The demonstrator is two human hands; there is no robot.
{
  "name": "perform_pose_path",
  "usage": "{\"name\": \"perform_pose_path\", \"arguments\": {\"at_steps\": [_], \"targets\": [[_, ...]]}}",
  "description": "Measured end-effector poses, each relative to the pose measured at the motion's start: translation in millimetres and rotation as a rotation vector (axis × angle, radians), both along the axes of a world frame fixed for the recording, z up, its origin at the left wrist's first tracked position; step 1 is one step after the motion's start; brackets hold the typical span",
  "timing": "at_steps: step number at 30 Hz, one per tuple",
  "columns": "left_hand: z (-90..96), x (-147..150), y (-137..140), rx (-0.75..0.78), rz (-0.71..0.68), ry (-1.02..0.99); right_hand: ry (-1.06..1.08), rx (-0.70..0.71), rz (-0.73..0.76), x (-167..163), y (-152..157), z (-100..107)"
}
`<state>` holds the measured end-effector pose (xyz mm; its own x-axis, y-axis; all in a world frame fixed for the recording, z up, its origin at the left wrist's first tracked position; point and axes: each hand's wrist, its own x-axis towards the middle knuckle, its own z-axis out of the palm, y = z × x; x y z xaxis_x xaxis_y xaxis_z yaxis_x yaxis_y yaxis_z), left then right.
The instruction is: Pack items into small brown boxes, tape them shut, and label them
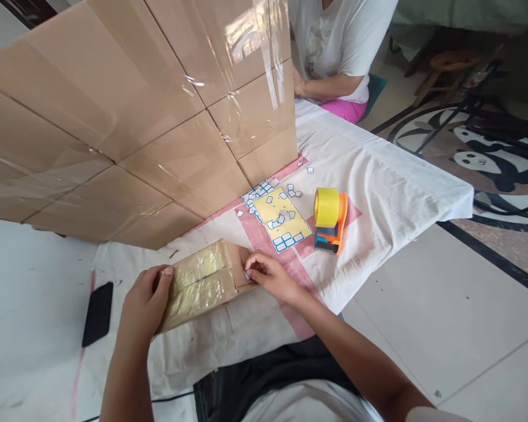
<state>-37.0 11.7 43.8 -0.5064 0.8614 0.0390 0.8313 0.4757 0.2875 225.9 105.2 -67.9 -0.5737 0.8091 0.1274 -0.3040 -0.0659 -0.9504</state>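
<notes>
A small cardboard box point(202, 278), its top covered with shiny clear tape, lies tilted on the cloth in front of me. My left hand point(149, 296) grips the box's left end, thumb on top. At the right end, my right hand point(268, 274) has thumb and forefinger pinched on a small white-and-blue label point(247, 274), against the box's end face. Beyond the box lies a yellow label sheet point(286, 225) with blue-edged white labels on it. To its right stands an orange tape dispenser point(343, 217) with a yellow tape roll point(327, 206).
A wall of stacked, taped cardboard boxes point(167, 129) rises at the far left of the cloth-covered table point(378, 176). A black phone point(97, 313) lies at left. Another person point(343, 53) sits behind the stack. A wooden stool point(455, 64) stands at back right.
</notes>
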Motion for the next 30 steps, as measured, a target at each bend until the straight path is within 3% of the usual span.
{"name": "perform_pose_path", "arguments": {"at_steps": [6,14,19,24,30], "targets": [[1.3,1.3,-0.3,-0.01,0.019,-0.019,-0.026,0.055,-0.027,0.7,10.6,11.8],[2.6,3.8,-0.2,-0.014,0.031,-0.019,-0.087,0.041,-0.045,-14.3,15.0,9.6],[4.2,5.4,-1.0,-0.014,0.037,-0.021,-0.131,-0.006,-0.257,-9.3,-2.7,10.2],[7.8,7.8,0.7,-0.061,0.051,-0.019,-0.066,-0.043,-0.205,-5.2,-27.2,5.3],[5.9,5.1,2.9,-0.087,0.041,-0.021,-0.041,0.01,-0.173,-7.5,-34.7,-2.1]]}}
